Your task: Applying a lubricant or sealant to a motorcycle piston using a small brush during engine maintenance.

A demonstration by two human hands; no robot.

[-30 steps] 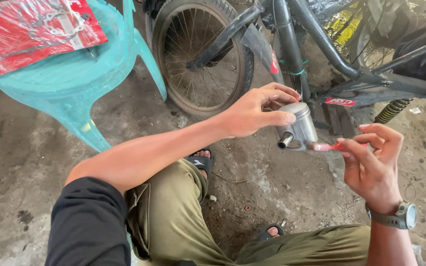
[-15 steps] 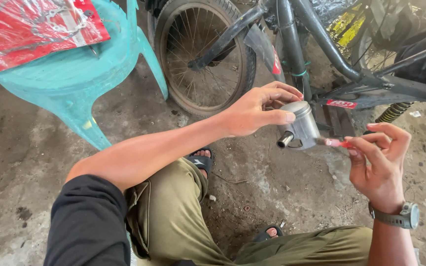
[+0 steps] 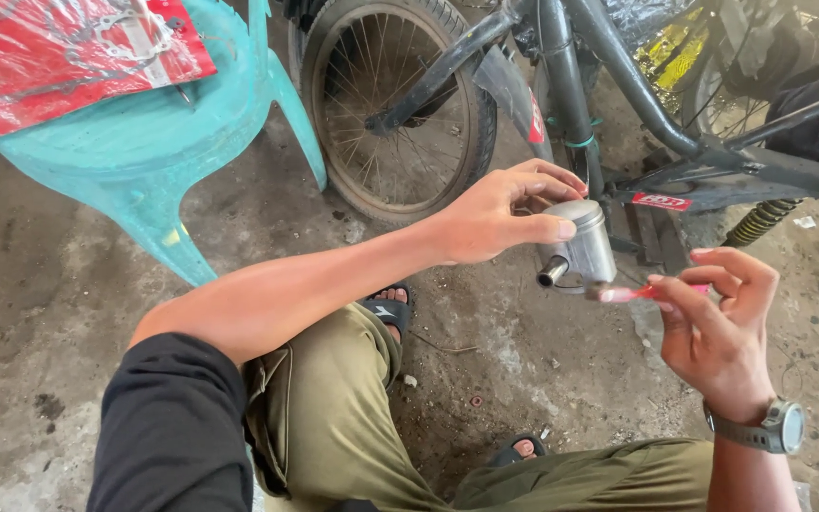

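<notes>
Soft, even daylight fills the scene, brightest at the upper right, where the area behind the motorcycle frame point(image 3: 618, 57) looks washed out. Shadows on the concrete floor point(image 3: 40, 313) are faint and diffuse. The clear wrap on the red package point(image 3: 68, 52) throws white glare. The piston point(image 3: 582, 242) gleams mildly. The pink tool tip point(image 3: 618, 294) is slightly motion-blurred; the edges bow a little from the wide lens.

Wheel point(image 3: 395, 114) and frame point(image 3: 618, 66) close behind
</notes>
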